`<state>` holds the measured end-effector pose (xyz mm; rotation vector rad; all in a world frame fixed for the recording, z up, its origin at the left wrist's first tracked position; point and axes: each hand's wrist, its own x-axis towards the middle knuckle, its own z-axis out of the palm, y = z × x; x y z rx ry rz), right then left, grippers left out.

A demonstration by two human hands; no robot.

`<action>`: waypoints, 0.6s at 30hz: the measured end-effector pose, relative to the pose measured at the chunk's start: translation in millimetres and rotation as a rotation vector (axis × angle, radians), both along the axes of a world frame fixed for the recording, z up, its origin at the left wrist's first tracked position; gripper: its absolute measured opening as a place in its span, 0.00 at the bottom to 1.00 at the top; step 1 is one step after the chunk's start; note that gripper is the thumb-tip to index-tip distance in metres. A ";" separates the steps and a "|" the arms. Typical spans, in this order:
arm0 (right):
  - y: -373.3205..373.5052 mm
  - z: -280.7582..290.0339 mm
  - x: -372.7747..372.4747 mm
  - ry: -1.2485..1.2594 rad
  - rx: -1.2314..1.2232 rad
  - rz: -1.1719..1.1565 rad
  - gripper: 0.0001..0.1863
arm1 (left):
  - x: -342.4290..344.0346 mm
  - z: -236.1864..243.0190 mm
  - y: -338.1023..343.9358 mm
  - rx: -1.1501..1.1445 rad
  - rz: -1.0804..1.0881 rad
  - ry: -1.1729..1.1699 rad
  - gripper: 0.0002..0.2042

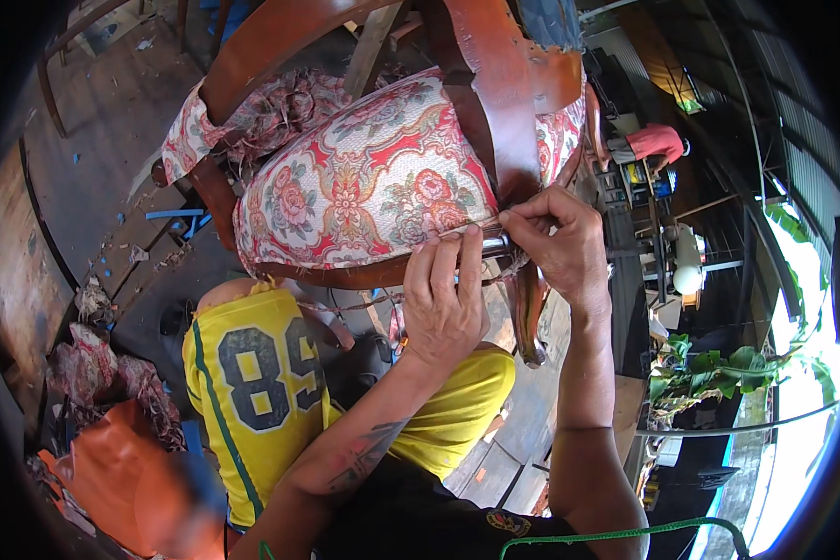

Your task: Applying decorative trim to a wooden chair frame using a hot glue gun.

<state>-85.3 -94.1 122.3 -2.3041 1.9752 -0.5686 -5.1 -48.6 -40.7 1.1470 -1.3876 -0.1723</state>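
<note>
In front of me is a wooden chair with a reddish-brown frame [495,84], its padded seat covered in floral fabric [345,196] of red, white and green. My left hand [445,303] lies along the seat's front edge, fingers stretched out and tips pressing on the fabric border; its thumb is hidden. Just to the right, my right hand [567,245] is closed in a pinch at the seat's corner, thumb and forefinger on the fabric edge beside the wooden post. A frayed strip [364,303] hangs below the front rail.
Orange sheet material [126,476] and crumpled floral cloth [112,373] lie at lower left. Blue scraps [173,214] litter the floor. My knee in yellow shorts [252,383] is under the seat's near side. Farther right, a person in red [656,143] bends over near green plants [719,369].
</note>
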 end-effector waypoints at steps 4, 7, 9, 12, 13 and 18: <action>-0.9 -0.4 -1.5 -0.025 0.007 -0.002 0.07 | 1.1 -2.5 -0.4 0.000 0.010 -0.066 0.26; -1.0 -0.3 -1.6 -0.005 0.003 -0.008 0.07 | 0.6 -2.6 -0.8 -0.003 0.032 -0.095 0.26; -1.4 -0.5 -1.6 0.001 -0.001 -0.002 0.08 | -0.2 -2.3 -0.6 -0.006 0.046 -0.099 0.26; -1.1 -0.4 -1.8 0.008 -0.004 0.006 0.08 | -0.7 -2.2 0.1 0.001 0.029 -0.079 0.26; -1.2 -0.3 -1.9 0.014 -0.001 0.001 0.08 | -0.6 -2.3 0.2 0.009 0.014 -0.073 0.26; -1.7 0.1 -2.0 0.005 -0.007 0.017 0.07 | 0.4 -3.4 -0.1 -0.003 0.008 -0.089 0.26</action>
